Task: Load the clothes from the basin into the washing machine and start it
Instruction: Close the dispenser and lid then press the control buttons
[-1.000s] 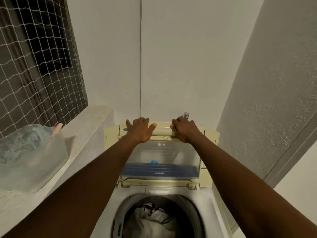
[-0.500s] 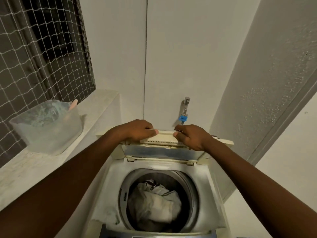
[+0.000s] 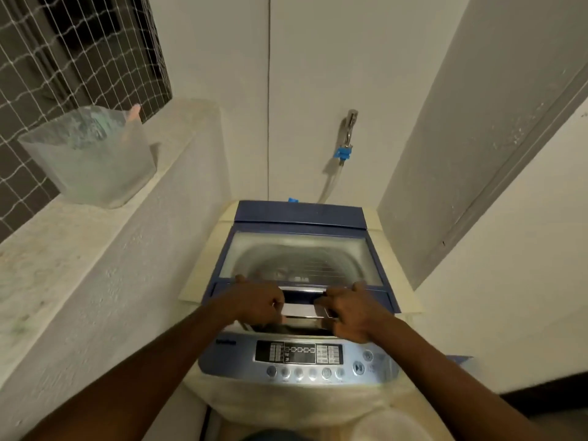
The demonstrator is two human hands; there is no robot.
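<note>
A top-loading washing machine [image 3: 397,300] stands below me, cream with a blue trim. Its glass lid [image 3: 300,259] lies almost flat over the drum, with a narrow gap at the front edge. Clothes inside show only as a blur through the glass. My left hand [image 3: 254,302] and my right hand [image 3: 350,308] both grip the lid's front handle [image 3: 300,308], one at each end. The control panel [image 3: 299,353] with a row of round buttons sits just in front of my hands. A pale round basin rim [image 3: 394,424] shows at the bottom edge.
A translucent plastic tub [image 3: 92,157] sits on the ledge [image 3: 73,237] at the left, under a netted window. A tap [image 3: 348,132] with a blue hose fitting is on the back wall. A wall stands close on the right.
The lid stood upright and folded a second ago, with white clothes visible in the open drum. Both hands have pulled it forward and down over the drum.
</note>
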